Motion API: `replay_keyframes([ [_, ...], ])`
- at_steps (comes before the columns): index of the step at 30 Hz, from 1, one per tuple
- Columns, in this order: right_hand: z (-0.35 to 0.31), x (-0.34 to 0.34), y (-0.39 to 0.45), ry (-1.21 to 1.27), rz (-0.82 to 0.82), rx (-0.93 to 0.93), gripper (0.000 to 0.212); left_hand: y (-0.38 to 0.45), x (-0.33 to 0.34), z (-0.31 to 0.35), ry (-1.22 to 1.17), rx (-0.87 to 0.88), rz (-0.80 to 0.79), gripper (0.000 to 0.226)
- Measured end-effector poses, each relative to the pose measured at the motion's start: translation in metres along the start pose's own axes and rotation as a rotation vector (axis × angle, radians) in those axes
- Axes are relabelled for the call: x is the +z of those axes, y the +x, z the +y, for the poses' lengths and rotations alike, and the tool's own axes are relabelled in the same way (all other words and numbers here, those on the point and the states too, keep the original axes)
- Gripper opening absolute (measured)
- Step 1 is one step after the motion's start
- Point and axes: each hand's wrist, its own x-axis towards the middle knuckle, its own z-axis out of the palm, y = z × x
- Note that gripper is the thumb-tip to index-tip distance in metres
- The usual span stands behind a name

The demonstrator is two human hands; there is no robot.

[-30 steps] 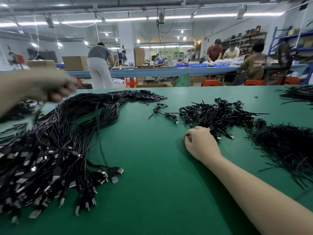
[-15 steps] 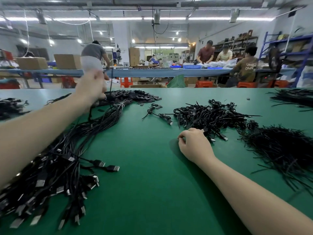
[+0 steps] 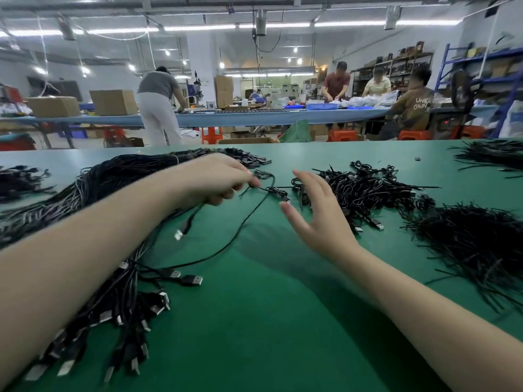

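**Winding station, head view.** The left hand and right hand work over a green table mat. The left fingers are curled, and thumb and fingertips pinch a thin black USB cable.

- **Cable position:** One short end hangs below the pinch to a silver-tipped plug. The long run loops just beyond the left fingertips, then trails back beneath the left forearm.
- **Right hand:** It holds nothing. Its fingers are straight and spread wide, the palm turned toward the left fingertips, near the loop but apart from it.
- **Surroundings:** A thick bundle of uncoiled black cables lies behind the left knuckles. A pile of coiled, tied black cables sits just past the right fingertips. A heap of black twist ties lies further out on the right hand's far side.

**Handling (judgement):** The cable looks light and limp. Its smooth sheath would likely slide through a loose pinch, and it snags easily on neighbouring strands. The firmest hold is probably the stiff moulded plug body or the sheath just behind it, with the free hand gathering the slack.
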Motion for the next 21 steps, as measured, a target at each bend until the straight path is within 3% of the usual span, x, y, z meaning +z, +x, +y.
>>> replay_keyframes([
  [3, -0.025, -0.014, 0.025, 0.177, -0.099, 0.007, 0.054, 0.007, 0.031, 0.012, -0.121, 0.001, -0.049, 0.022],
  [6, -0.035, -0.035, 0.051, 0.366, -0.200, 0.112, 0.027, 0.014, 0.035, 0.021, -0.428, -0.042, -0.015, 0.017],
  [9, -0.026, -0.052, 0.058, 0.259, -0.302, 0.110, 0.009, 0.014, 0.030, 0.012, -0.440, -0.037, -0.111, 0.021],
  [12, -0.010, -0.061, 0.056, 0.168, -0.196, 0.159, 0.012, 0.009, 0.016, 0.001, -0.304, -0.024, -0.201, 0.017],
  [14, -0.004, -0.065, 0.054, 0.125, -0.120, 0.236, 0.015, 0.010, 0.005, -0.004, -0.361, -0.042, -0.154, 0.013],
  [19, -0.022, -0.053, 0.045, 0.228, -0.202, 0.294, 0.024, 0.020, 0.010, -0.004, -1.185, -0.006, -0.041, 0.011],
  [21, -0.037, -0.043, 0.039, 0.328, -0.282, 0.299, 0.025, 0.022, 0.017, -0.002, -1.340, 0.036, 0.006, 0.010],
])
